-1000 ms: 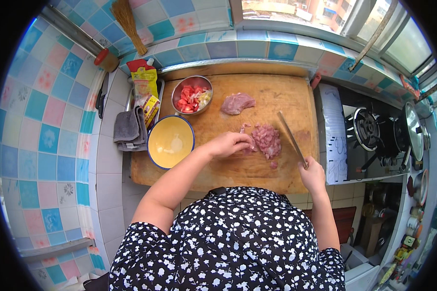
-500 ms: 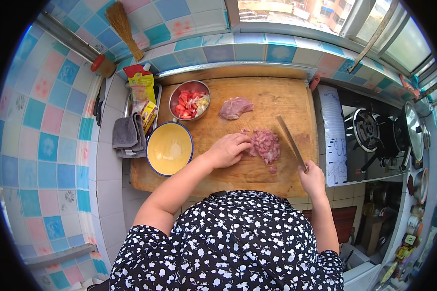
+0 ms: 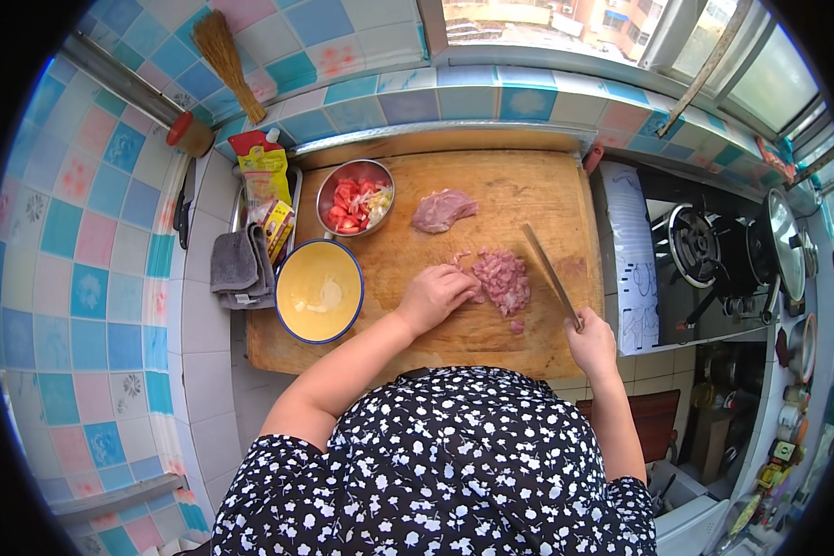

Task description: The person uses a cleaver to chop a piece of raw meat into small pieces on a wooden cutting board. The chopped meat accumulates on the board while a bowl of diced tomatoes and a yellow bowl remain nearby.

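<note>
Since one second ago, the left hand (image 3: 433, 296) has moved only a little: it was lying more on top of the pile of chopped meat (image 3: 500, 278), and now it rests at the left edge of the pile, with the fingers curled and pressed down on the pieces, so the pile shows more openly to its right. The right hand (image 3: 591, 343) stays closed around the handle of the knife (image 3: 549, 273), and the blade stands almost in the same place as before, just beside the right side of the pile, pointing away from the person over the wooden cutting board (image 3: 519, 185); I cannot tell if its edge touches the board or is lifted. In my judgement this means the chopping goes on in small steps, the left hand pulling back to give place for the blade, and the pile is already cut quite fine. One whole piece of raw meat (image 3: 443, 209) lies apart, farther on the board, not yet cut. To the left stand a metal bowl (image 3: 354, 196) with chopped tomato and a yellow bowl (image 3: 319, 290) with a blue rim, which looks nearly empty. A grey cloth (image 3: 238, 267) lies on the counter beside the board, and a gas stove (image 3: 713, 250) is at the right.
</note>
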{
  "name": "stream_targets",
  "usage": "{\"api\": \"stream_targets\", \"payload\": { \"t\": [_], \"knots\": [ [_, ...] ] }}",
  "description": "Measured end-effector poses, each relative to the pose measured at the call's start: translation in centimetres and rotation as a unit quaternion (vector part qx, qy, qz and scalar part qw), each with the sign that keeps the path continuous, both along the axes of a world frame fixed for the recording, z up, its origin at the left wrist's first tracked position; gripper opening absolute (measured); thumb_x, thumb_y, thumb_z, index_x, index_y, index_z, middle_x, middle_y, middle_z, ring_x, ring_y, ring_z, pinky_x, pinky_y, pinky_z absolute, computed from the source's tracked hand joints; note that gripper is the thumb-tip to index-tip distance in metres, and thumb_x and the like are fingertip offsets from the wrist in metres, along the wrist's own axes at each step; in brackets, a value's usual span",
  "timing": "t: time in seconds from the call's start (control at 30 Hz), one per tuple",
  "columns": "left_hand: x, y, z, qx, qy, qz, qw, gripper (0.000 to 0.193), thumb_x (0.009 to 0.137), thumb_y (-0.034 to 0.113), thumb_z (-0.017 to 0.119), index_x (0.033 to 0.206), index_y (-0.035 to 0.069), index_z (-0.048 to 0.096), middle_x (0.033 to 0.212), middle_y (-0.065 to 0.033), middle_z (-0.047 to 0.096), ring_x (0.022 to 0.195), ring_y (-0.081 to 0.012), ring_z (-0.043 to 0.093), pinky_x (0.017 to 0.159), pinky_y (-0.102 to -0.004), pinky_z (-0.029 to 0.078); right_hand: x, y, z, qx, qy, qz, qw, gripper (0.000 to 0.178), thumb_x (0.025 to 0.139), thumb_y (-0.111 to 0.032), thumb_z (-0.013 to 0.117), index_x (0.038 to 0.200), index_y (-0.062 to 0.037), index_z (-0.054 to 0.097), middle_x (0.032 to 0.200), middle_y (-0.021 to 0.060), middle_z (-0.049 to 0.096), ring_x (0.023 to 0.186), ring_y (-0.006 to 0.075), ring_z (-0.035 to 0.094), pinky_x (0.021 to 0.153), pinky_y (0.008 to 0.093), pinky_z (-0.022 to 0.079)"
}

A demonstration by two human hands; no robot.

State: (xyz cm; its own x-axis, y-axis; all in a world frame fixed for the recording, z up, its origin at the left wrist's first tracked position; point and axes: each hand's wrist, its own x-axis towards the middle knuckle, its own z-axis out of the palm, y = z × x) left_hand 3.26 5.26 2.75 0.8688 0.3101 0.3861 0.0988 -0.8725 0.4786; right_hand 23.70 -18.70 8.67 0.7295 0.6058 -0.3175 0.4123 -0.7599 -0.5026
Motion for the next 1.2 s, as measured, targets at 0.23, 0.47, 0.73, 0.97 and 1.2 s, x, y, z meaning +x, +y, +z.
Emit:
{"api": "stream_targets", "payload": {
  "t": [0.23,0.47,0.73,0.97,1.2],
  "knots": [
    [-0.4,2.0,0.1,0.068,0.037,-0.1,0.992,0.037,0.082,0.015,0.07,0.119,0.01,0.065,0.118,-0.0074,0.065,0.112,-0.0283,0.061,0.094,-0.0377,0.053,0.0,0.0,0.3,-0.02,-0.004,0.004,1.0,0.028,0.094,-0.031,0.064,0.108,-0.0074,0.069,0.093,0.0197,0.073,0.094,0.0394,0.069,0.083,0.0478,0.052],
    [1.1,2.5,0.0,0.163,0.062,-0.124,0.977,0.037,0.077,0.008,0.067,0.114,0.009,0.066,0.111,-0.0069,0.066,0.105,-0.0279,0.064,0.092,-0.0369,0.055,0.0,0.0,0.3,-0.021,-0.005,0.006,1.0,0.028,0.094,-0.031,0.064,0.108,-0.0072,0.069,0.092,0.0199,0.073,0.094,0.0394,0.069,0.083,0.0479,0.052],
    [-1.7,0.6,0.4,0.137,0.001,-0.074,0.988,0.031,0.08,0.012,0.07,0.11,0.01,0.067,0.111,-0.0048,0.068,0.102,-0.0262,0.066,0.088,-0.0359,0.057,1.4,-0.2,-0.1,0.013,0.023,0.015,1.0,0.033,0.093,-0.034,0.064,0.104,-0.0029,0.07,0.091,0.0217,0.072,0.091,0.0409,0.069,0.079,0.0473,0.053],
    [-2.0,-0.8,0.0,0.057,-0.007,0.003,0.998,0.019,0.087,0.014,0.07,0.105,0.009,0.068,0.103,-0.0046,0.07,0.097,-0.0264,0.068,0.084,-0.0373,0.056,0.4,-0.3,1.6,0.057,0.071,0.007,0.996,0.034,0.092,-0.033,0.065,0.1,0.0,0.068,0.083,0.0214,0.069,0.081,0.039,0.068,0.074,0.0447,0.051],
    [-0.7,0.5,-0.7,-0.393,-0.047,0.202,0.896,0.01,0.098,0.01,0.063,0.101,0.001,0.065,0.093,-0.01,0.074,0.087,-0.0217,0.072,0.079,-0.0326,0.055,-1.5,-0.1,2.1,0.086,0.119,0.02,0.989,0.033,0.092,-0.032,0.066,0.1,0.0002,0.068,0.08,0.0184,0.069,0.075,0.0322,0.067,0.072,0.0412,0.051]
  ]
}}
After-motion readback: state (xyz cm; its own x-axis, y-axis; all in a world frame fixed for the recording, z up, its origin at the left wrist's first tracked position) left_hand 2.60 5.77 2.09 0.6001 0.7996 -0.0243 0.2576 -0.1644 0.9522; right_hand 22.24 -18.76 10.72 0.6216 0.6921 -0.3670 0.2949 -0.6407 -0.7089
